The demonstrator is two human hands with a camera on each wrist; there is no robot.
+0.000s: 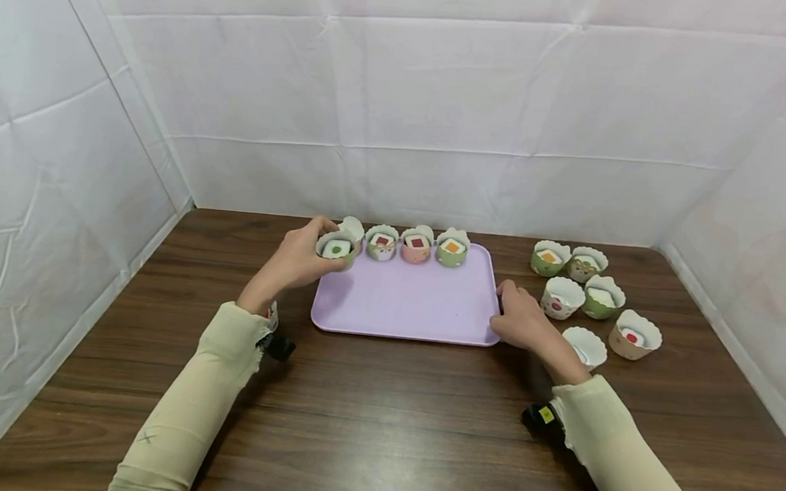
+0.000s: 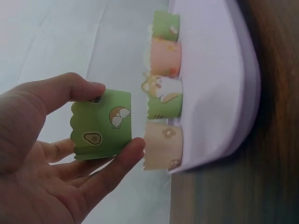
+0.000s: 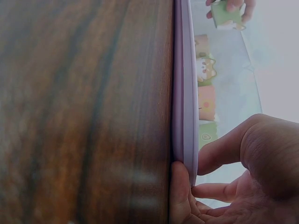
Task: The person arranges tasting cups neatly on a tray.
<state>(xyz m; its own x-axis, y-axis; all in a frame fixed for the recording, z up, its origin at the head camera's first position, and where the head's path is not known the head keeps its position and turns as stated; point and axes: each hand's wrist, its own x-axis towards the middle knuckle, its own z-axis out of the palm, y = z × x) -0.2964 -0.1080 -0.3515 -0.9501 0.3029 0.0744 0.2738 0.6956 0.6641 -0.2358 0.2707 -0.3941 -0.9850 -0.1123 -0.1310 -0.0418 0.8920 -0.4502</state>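
My left hand pinches a green paper baking cup between thumb and fingers, lifted above the tray's back left corner. Inside the cup is a white piece with a green dot. Just behind it, a beige cup stands on the lilac tray, partly hidden in the head view. Along the tray's back edge follow a fox-patterned cup, a pink cup and a green cup, each with a white piece inside. At the tray's right edge, my right hand grips the rim between thumb and fingers.
Several more paper cups stand on the wooden table to the right, among them a pink one with a red-dotted piece and a white-looking one close beside my right wrist. White sheeting walls off the back and both sides.
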